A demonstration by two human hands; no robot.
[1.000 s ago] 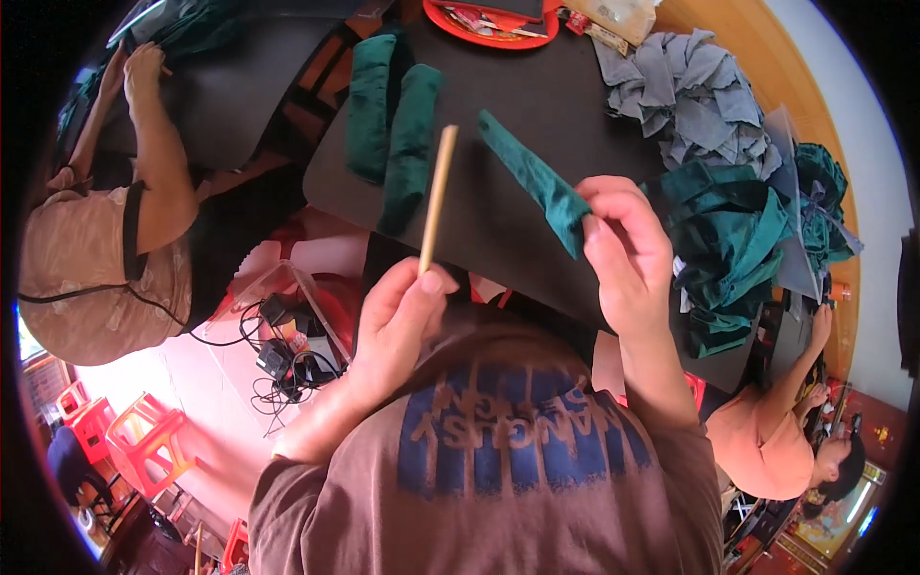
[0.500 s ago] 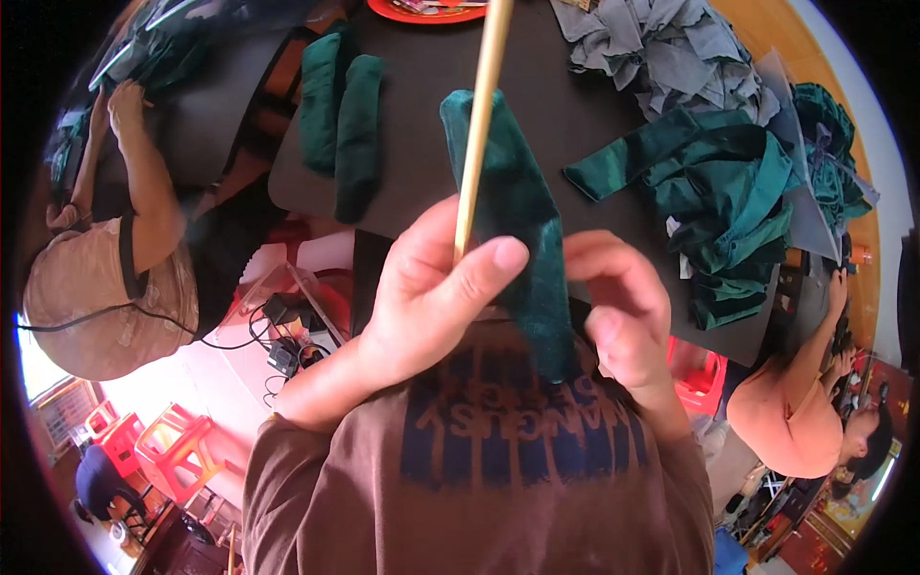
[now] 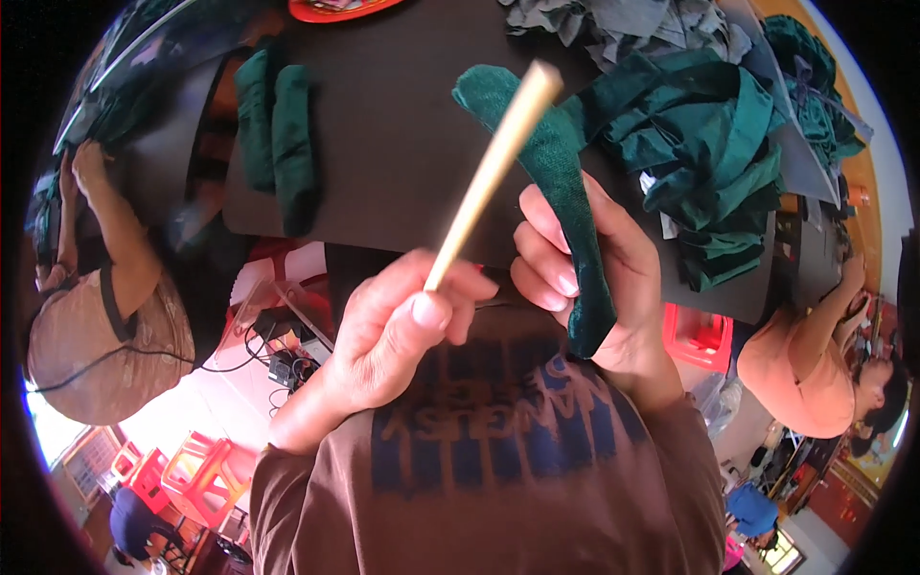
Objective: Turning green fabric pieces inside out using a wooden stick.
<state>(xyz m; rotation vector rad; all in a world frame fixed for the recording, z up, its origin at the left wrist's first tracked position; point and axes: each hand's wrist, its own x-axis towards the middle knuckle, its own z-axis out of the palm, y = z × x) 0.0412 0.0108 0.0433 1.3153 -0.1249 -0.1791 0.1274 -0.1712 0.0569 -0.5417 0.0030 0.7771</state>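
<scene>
My left hand (image 3: 388, 335) is closed around the lower end of a pale wooden stick (image 3: 494, 168), which slants up and to the right. In my right hand (image 3: 623, 254) is a narrow dark green velvet piece (image 3: 575, 206), gripped between thumb and fingers near its middle. Its rounded upper end bends to the left, and its lower end hangs by my palm. The stick's upper part passes in front of the velvet; from this view I cannot tell whether they touch. Two plump green velvet pieces (image 3: 293, 153) lie side by side on the dark table (image 3: 383, 182) at the left.
Green velvet cloth (image 3: 704, 144) is heaped at the right of the table, with grey fabric pieces (image 3: 652, 34) behind it. A red tray (image 3: 340, 10) sits at the far edge. Other people work at left and right; red stools (image 3: 201, 474) stand on the floor.
My left hand has moved down and left with the stick, away from the velvet piece. My right hand has taken hold of that piece, which now bends. The whole view has shifted slightly.
</scene>
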